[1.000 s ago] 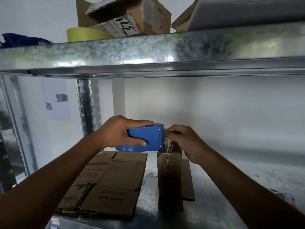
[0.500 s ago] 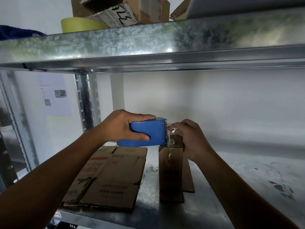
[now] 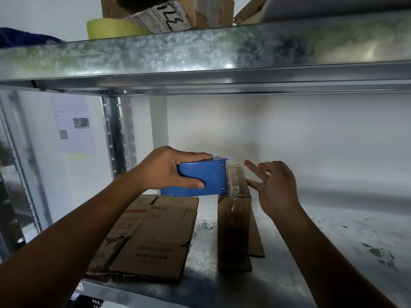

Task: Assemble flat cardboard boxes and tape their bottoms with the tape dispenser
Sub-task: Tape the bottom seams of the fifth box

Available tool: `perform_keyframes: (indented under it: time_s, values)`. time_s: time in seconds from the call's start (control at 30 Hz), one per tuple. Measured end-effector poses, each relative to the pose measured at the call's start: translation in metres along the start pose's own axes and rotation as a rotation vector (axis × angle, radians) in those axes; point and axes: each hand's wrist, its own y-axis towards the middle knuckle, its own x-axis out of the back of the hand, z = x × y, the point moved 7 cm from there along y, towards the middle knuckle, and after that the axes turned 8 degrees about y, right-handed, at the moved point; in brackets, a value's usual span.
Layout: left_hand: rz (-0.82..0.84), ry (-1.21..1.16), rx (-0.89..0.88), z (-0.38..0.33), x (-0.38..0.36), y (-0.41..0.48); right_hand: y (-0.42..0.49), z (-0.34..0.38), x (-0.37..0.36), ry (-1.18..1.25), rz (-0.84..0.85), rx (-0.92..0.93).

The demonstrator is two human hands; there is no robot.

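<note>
One narrow box [image 3: 234,221] stands on the shelf [image 3: 311,252], with one pile of flat cardboard [image 3: 151,236] left of it. At the box's top, my left grip [image 3: 171,172] wraps the one blue tape dispenser [image 3: 209,181]. My right grip [image 3: 273,187], just right of it, is spread, holding nothing.

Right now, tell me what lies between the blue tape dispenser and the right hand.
Clear tape, drawn from the tape dispenser above the narrow box toward the right hand; head view.

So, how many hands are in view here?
2. The left hand grips the blue tape dispenser; the right hand is open, just right of the clear tape. No others show.
</note>
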Motion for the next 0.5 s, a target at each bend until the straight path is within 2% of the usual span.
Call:
perform_keyframes:
  time_s: [0.07,0.3,0.43,0.5]
  values:
    - [0.001,0.023,0.003,-0.002,0.000,0.003,-0.002,0.002,0.000,0.017,0.002,0.010]
    - [-0.023,0.002,0.017,0.004,0.003,-0.002,-0.017,0.001,0.006,-0.269,0.019,-0.037]
    - [-0.040,0.004,0.008,0.004,0.003,-0.005,-0.029,0.011,0.006,-0.476,0.031,0.115]
    - [-0.045,0.021,-0.003,0.001,0.004,-0.004,-0.033,0.016,0.004,-0.491,0.041,0.143]
